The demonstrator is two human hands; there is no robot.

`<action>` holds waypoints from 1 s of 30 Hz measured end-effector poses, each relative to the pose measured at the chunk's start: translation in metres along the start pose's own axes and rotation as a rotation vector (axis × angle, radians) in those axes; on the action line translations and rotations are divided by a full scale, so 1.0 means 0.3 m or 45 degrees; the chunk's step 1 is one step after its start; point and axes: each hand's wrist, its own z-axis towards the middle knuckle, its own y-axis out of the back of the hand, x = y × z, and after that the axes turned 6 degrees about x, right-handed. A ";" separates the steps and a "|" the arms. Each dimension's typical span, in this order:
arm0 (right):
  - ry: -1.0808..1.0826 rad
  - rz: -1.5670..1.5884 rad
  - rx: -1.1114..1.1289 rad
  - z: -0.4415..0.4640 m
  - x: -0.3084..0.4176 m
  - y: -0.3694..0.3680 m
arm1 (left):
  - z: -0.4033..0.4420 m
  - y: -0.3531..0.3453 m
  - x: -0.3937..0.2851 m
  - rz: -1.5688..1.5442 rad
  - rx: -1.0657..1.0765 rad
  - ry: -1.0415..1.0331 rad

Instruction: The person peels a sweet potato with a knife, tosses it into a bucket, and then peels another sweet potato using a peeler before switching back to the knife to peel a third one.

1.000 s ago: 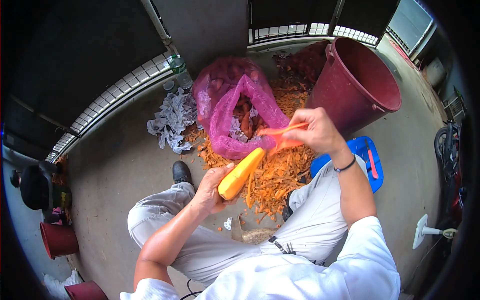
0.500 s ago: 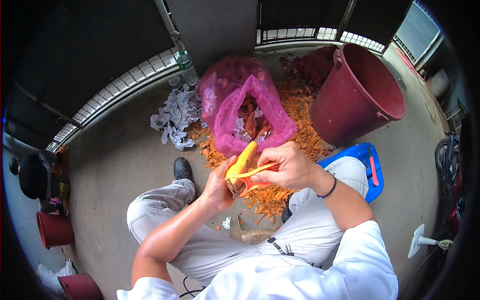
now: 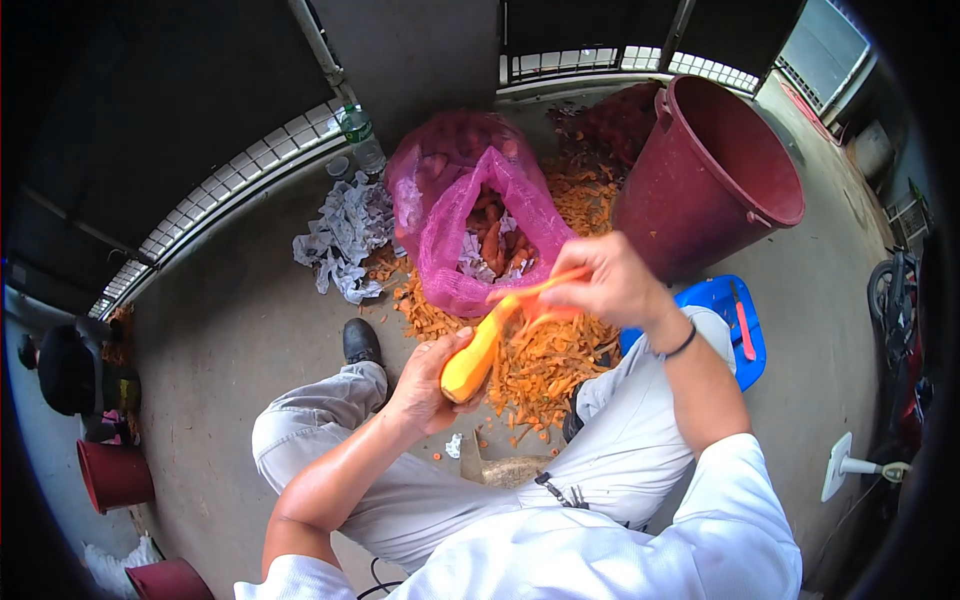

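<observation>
A peeled yellow-orange carrot [image 3: 468, 368] is held by its thick end in my left hand [image 3: 425, 385], tilted up and to the right. My right hand [image 3: 615, 282] is closed on an orange peeler [image 3: 548, 298], blurred by motion, at the carrot's narrow tip. Beneath both hands a heap of orange peelings [image 3: 545, 375] spreads over the floor. Just beyond, an open pink mesh bag [image 3: 455, 255] shows reddish-orange roots [image 3: 490, 245] and crumpled paper inside.
A large dark red bin [image 3: 680, 190] leans at the upper right. Near my right knee lies a blue tray [image 3: 755, 360] with a red-handled tool [image 3: 745, 330]. Crumpled paper [image 3: 345, 240] and a plastic bottle [image 3: 362, 140] are left of the bag. Small red buckets [image 3: 115, 475] stand far left.
The peeler went from the carrot's tip down to its thick end near my left hand, and is now back at the tip. The carrot's tilt changed along with it.
</observation>
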 end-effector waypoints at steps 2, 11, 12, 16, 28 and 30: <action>0.025 -0.194 -0.165 0.015 -0.078 0.095 | -0.003 0.009 -0.009 -0.019 0.021 0.040; 0.048 0.015 0.031 0.006 -0.008 -0.010 | 0.070 0.099 0.010 -0.075 -0.030 0.095; -0.015 0.203 0.145 0.005 -0.005 -0.074 | 0.067 0.093 0.012 -0.073 -0.036 0.099; 0.225 -0.076 0.241 -0.004 0.037 -0.170 | 0.052 -0.028 -0.004 -0.055 -0.191 0.009; -0.030 -0.370 -0.195 0.041 -0.099 0.102 | 0.004 0.068 -0.012 0.177 0.058 0.054; -0.219 -0.638 -0.376 0.051 -0.193 0.207 | 0.005 0.067 -0.014 0.211 0.105 0.101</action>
